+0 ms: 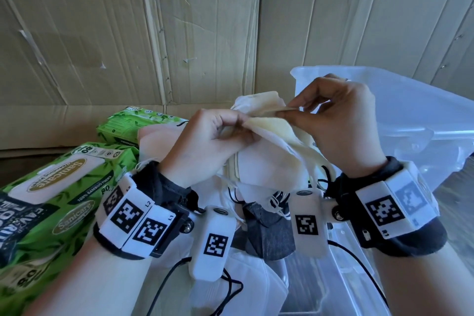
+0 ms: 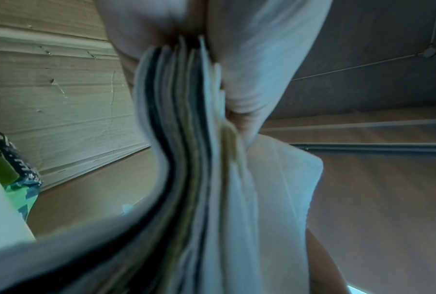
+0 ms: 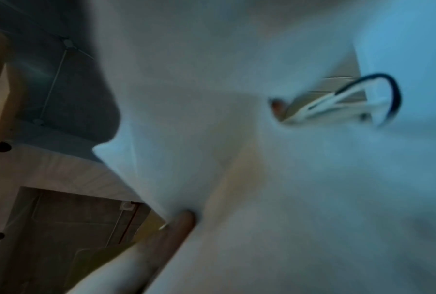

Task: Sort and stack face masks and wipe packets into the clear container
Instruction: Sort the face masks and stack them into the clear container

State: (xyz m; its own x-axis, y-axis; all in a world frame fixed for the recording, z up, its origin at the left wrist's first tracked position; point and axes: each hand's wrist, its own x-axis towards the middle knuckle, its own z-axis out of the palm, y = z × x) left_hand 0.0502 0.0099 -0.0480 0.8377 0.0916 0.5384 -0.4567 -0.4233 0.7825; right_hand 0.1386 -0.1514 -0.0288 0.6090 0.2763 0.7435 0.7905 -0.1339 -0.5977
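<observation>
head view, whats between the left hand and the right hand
In the head view, a bunch of face masks spans the gap: the left hand grips it, and the right hand pinches a cream-coloured one on top.

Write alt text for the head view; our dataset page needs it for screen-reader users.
Two hands hold a bunch of face masks above a clear container: the left hand grips it, the right hand pinches a cream mask. Green wipe packets lie at left, before a cardboard wall.
</observation>
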